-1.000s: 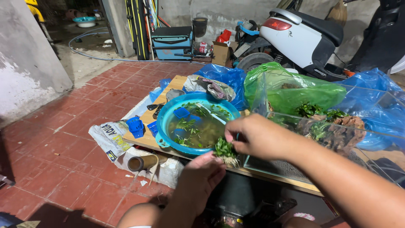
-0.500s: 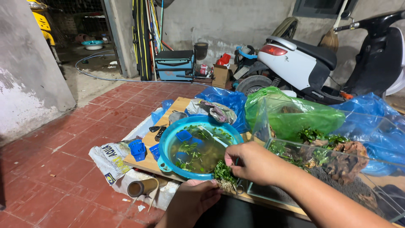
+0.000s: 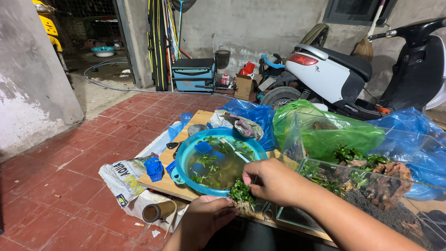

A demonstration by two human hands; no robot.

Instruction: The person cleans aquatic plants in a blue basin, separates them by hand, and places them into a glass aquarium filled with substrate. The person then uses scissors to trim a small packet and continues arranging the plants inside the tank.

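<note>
Hands meet at bottom centre of frame, both on a small green plant clump [image 3: 241,192] w/ pale roots hanging below. Left hand [image 3: 207,220] comes up from bottom edge, palm up, cupped under the roots. Right hand [image 3: 274,180] reaches in from lower right, fingers curled & pinching the leafy top. Clump sits just past the near rim of the blue basin [image 3: 186,158], touching both hands.

Basin is centre frame on a wooden board [image 3: 160,183], holds murky water, more green sprigs & a small blue pot. Just left of it, at board's edge, a blue plastic basket [image 3: 154,168]; below that a printed white sack [image 3: 121,179] & a brown tube [image 3: 160,210] on the red tile floor.

Right of the hands: glass tank [image 3: 420,151] w/ dark gravel, driftwood & plants. Behind it a green bag [image 3: 334,132] and blue bags. White scooter [image 3: 325,74] at upper right, teal box [image 3: 193,73] at upper centre by the wall.
</note>
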